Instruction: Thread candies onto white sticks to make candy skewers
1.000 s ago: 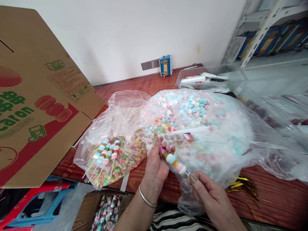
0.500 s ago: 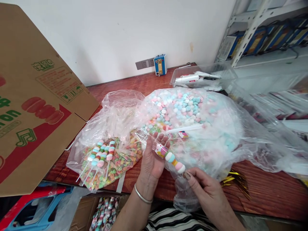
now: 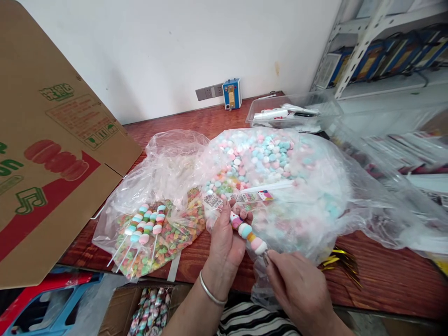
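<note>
A marshmallow candy skewer (image 3: 258,245) with white, blue, orange and pink pieces lies slantwise between my hands, its upper part in a clear printed wrapper (image 3: 212,200). My left hand (image 3: 226,240), palm up, has its thumb and curled fingers closed round the wrapper. At the skewer's lower end my right hand (image 3: 297,282) is closed in a pinch on the stick, which the fingers mostly hide. Under them, a large clear bag holds pastel marshmallows (image 3: 269,154). White sticks (image 3: 269,187) and another printed wrapper (image 3: 257,197) lie on that bag.
Several finished skewers (image 3: 145,224) rest on a bag of gummy rings (image 3: 175,238) at left. A large carton (image 3: 63,154) stands beside it. Below the table edge, an open box (image 3: 117,310) holds wrapped skewers. A clear bin (image 3: 294,112) and gold ties (image 3: 341,263) are to the right.
My left fingers have curled in round the wrapper, where they lay more open before. My right hand has rolled so its back shows more, still at the skewer's lower end.
</note>
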The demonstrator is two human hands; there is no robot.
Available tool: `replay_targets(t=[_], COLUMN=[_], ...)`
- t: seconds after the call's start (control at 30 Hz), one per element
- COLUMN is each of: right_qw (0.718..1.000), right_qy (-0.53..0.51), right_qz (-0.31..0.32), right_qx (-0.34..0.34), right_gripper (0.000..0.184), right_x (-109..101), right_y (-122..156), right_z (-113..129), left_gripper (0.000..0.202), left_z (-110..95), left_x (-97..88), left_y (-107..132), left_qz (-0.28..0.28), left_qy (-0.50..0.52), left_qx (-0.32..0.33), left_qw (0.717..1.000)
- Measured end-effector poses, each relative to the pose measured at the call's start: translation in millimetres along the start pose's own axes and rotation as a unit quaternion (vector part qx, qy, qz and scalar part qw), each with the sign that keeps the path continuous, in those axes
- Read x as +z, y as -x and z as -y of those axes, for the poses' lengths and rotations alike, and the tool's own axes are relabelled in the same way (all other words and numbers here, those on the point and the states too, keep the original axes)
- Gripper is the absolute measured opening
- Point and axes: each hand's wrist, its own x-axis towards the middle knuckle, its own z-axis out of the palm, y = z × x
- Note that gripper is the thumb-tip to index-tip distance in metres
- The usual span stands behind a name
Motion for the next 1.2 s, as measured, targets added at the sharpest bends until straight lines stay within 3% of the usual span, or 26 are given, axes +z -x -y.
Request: replay_targets(t=[0.07,0.1,0.2,0.27,0.3,0.4,0.47,0.53,0.57,0.63,0.7,0.73,0.77,0.83,0.87,0.97,1.03,1.1,1.13,1.2], right_qw=[0.978,0.940,0.754,0.647,0.609,0.546,0.546,0.594,0.643,0.787,0.930,0.973,0.994,0.997,0.994,0.997,0.997,0.961,0.923,0.821], right_qy=[-0.139,-0.224,-0.451,-0.545,-0.577,-0.631,-0.631,-0.596,-0.559,-0.430,-0.242,-0.146,-0.064,0.042,0.068,0.050,-0.037,-0.161,-0.231,-0.364], right_qz=[0.052,0.089,0.154,0.150,0.145,0.138,0.139,0.141,0.144,0.139,0.103,0.077,0.054,0.036,0.038,0.032,0.033,0.072,0.097,0.145], right_qx=[0.149,0.240,0.452,0.511,0.524,0.534,0.533,0.522,0.504,0.420,0.257,0.162,0.073,-0.048,-0.075,-0.053,0.055,0.214,0.292,0.414], right_gripper=[0.015,0.022,0.039,0.041,0.039,0.037,0.037,0.039,0.039,0.036,0.027,0.022,0.018,0.019,0.020,0.018,0.016,0.020,0.025,0.036], right_x=[-0.2,0.0,1.1,0.3,-0.7,-5.1,-6.3,-4.7,-3.1,0.3,2.6,3.0,3.1,2.5,2.1,0.6,-0.8,-1.8,-1.9,-1.0], right_y=[-0.5,-0.9,-2.5,-4.3,-5.5,-9.1,-9.6,-7.6,-5.9,-1.7,1.9,3.3,4.2,4.9,4.8,3.6,2.3,1.0,0.5,-0.2], right_z=[2.4,3.6,7.5,10.6,12.1,14.6,13.3,9.7,7.5,3.3,0.4,-0.5,-1.0,-1.6,-1.7,-1.9,-1.7,-1.2,-0.9,-0.2], left_gripper=[0.023,0.022,0.022,0.022,0.023,0.025,0.026,0.027,0.027,0.028,0.028,0.028,0.027,0.025,0.025,0.025,0.025,0.024,0.023,0.023], left_z=[2.4,3.4,5.9,6.6,6.5,5.0,3.7,3.3,3.4,4.0,4.8,5.1,5.5,6.5,7.3,9.7,10.2,9.5,9.0,8.2], left_x=[-1.7,-2.6,-5.4,-6.8,-7.3,-7.4,-6.6,-5.3,-4.4,-2.5,-0.2,0.9,1.9,3.3,3.6,2.9,1.8,0.7,0.3,-0.1], left_y=[-0.1,-0.6,-3.0,-4.5,-5.0,-5.5,-5.0,-3.9,-3.2,-1.7,-0.2,0.5,1.1,2.0,2.5,3.3,3.4,3.3,3.2,3.3], left_qz=[0.017,0.026,0.046,0.058,0.063,0.067,0.062,0.059,0.057,0.040,0.011,-0.004,-0.016,-0.029,-0.030,-0.027,-0.022,-0.018,-0.019,-0.026], left_qy=[0.005,0.008,0.018,0.027,0.031,0.038,0.036,0.026,0.021,0.016,0.010,0.003,-0.006,-0.022,-0.027,-0.028,-0.016,0.002,0.009,0.016], left_qx=[0.005,0.008,0.012,0.004,-0.002,-0.018,-0.029,-0.037,-0.039,-0.039,-0.041,-0.043,-0.045,-0.043,-0.040,-0.038,-0.041,-0.043,-0.042,-0.037], left_qw=[1.000,1.000,0.999,0.998,0.998,0.997,0.997,0.997,0.997,0.998,0.999,0.999,0.999,0.998,0.998,0.999,0.999,0.999,0.999,0.999])
